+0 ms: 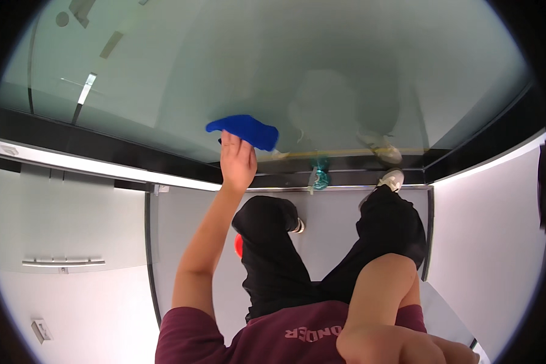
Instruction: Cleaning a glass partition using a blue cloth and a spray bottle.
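Note:
A bright blue cloth (246, 130) lies against the large glass panel (224, 67) in front of me. My left hand (238, 161) presses it there from below, with the arm stretched forward and the fingers partly hidden behind the cloth. Close to the camera at the lower right is my right hand (400, 347), its arm sharply bent at the elbow. The lower edge cuts off most of its fingers, so I cannot tell whether it holds anything. It is well apart from the glass.
A small teal object (321, 178) of unclear kind stands by the dark bottom frame (346, 178), near my shoe (392, 179). Something red (238, 246) shows partly behind my leg. White walls (485, 212) close in on the right; a metal handle (64, 262) is on the left.

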A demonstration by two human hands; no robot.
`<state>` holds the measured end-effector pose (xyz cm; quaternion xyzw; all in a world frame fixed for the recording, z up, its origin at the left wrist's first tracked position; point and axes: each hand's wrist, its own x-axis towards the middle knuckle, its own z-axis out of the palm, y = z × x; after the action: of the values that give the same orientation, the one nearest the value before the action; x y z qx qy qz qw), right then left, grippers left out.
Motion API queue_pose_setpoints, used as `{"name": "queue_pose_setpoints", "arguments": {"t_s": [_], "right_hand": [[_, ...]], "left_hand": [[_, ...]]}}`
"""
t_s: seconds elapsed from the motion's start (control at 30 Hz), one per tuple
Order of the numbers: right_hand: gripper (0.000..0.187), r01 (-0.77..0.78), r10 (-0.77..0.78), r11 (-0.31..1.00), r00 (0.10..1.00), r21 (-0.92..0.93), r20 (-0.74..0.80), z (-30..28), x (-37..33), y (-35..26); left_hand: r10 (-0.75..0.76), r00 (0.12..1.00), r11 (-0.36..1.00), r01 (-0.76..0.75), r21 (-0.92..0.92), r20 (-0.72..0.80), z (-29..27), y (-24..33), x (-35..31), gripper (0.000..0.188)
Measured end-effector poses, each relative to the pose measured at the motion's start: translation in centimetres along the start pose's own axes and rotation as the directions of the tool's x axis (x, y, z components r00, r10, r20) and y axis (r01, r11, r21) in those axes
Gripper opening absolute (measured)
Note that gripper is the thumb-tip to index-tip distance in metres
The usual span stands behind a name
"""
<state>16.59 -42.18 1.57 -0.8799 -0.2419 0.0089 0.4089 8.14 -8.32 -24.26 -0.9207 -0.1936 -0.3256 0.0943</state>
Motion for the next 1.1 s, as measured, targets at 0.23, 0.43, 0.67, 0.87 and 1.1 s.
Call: {"name": "queue_pose_setpoints", "arguments": {"t_s": [0.23, 0.43, 0.67, 0.87, 1.1], "right_hand": [[0.027, 0.060, -0.018, -0.001, 0.998, 0.998, -0.060, 4.1, 0.0, 3.5], [0.029, 0.060, -0.003, -0.827, 0.994, 0.559, -0.112, 4.5, 0.8, 3.6], [0.024, -0.100, -0.185, -0.714, 0.982, 0.693, -0.049, 3.9, 2.8, 3.6], [0.018, 0.029, 0.025, -0.998, 0.997, 0.055, -0.070, 6.4, 3.4, -0.4], [0.068, -0.051, -0.368, -0.805, 0.824, 0.592, -0.430, 9.2, 2.8, 0.2]], "left_hand": [[-0.128, 0.964, 0.990, 0.111, -0.084, -0.232, -3.6, 0.5, 6.0, 0.035], [-0.373, 0.773, 0.824, 0.022, -0.566, -0.513, -6.8, 3.3, 15.3, 0.031], [0.002, 0.905, 0.984, -0.077, -0.159, -0.425, -2.1, 6.5, 12.6, 0.032], [0.073, 0.969, 0.984, -0.109, -0.142, -0.236, -1.1, 7.5, 10.4, 0.038], [0.130, 0.966, 0.978, -0.162, -0.128, -0.225, -1.0, 7.3, 10.1, 0.038]]}}
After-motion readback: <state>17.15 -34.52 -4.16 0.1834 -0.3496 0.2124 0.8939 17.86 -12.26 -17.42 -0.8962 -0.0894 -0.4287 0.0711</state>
